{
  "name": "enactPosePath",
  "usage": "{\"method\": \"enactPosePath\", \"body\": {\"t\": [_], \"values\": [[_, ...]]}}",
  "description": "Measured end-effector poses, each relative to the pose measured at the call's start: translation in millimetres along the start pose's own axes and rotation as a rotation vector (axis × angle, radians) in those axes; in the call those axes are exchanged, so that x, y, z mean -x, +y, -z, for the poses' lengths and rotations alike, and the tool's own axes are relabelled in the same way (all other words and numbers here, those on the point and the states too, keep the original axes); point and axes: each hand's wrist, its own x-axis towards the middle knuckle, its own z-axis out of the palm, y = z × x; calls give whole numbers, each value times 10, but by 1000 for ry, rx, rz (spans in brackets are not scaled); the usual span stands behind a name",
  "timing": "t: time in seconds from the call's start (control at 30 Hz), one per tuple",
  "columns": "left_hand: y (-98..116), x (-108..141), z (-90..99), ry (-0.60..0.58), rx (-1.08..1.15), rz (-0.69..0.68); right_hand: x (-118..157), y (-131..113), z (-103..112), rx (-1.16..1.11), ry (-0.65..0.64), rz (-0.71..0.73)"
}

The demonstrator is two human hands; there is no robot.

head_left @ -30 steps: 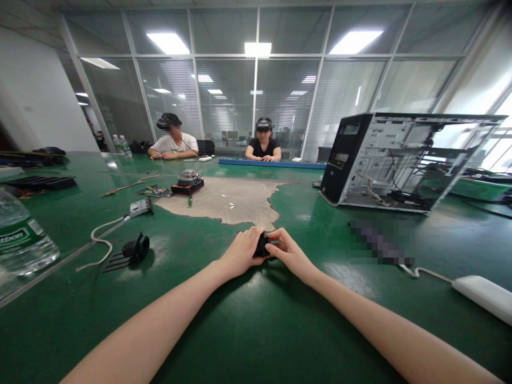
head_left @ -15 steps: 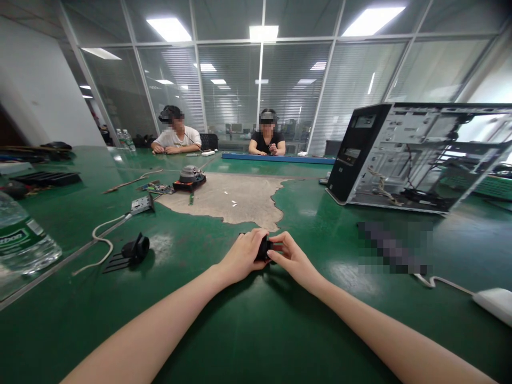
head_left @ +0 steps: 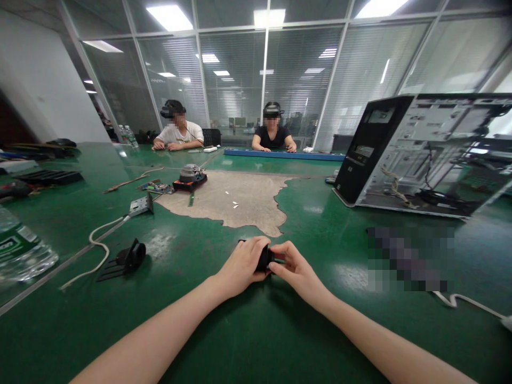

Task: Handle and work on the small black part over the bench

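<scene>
A small black object (head_left: 264, 259) is between my two hands, low in the middle of the view, over the green table (head_left: 256, 330). My left hand (head_left: 245, 265) is wrapped over its left side and top. At its right side, the thumb and fingertips of my right hand (head_left: 293, 266) pinch the edge. Much of the object is hidden by my fingers, so its exact shape cannot be made out.
An open computer case (head_left: 424, 160) stands at the right, with a blurred-out item nearer. To the left are a black bracket-like part (head_left: 130, 261), a metal piece (head_left: 141, 205), a white cord and a water bottle (head_left: 24, 245). Two people sit across the table.
The view has shifted slightly. Both hands stay on the black object in nearly the same grip. The person in black across the table has lowered a raised hand to the table.
</scene>
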Motion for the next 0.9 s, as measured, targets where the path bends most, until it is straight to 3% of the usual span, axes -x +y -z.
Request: {"method": "enactPosePath", "body": {"t": [0.2,0.4,0.77,0.9], "values": [[3,-14,-20,17,-3,0,-20,-5,6,37,28,-16],[13,2,-6,-5,-10,1,4,-35,-5,0,-27,-4],[28,-5,17,5,-16,3,-19,-4,-27,50,65,5],[14,-10,32,-21,-14,0,4,-22,-27,20,0,29]]}}
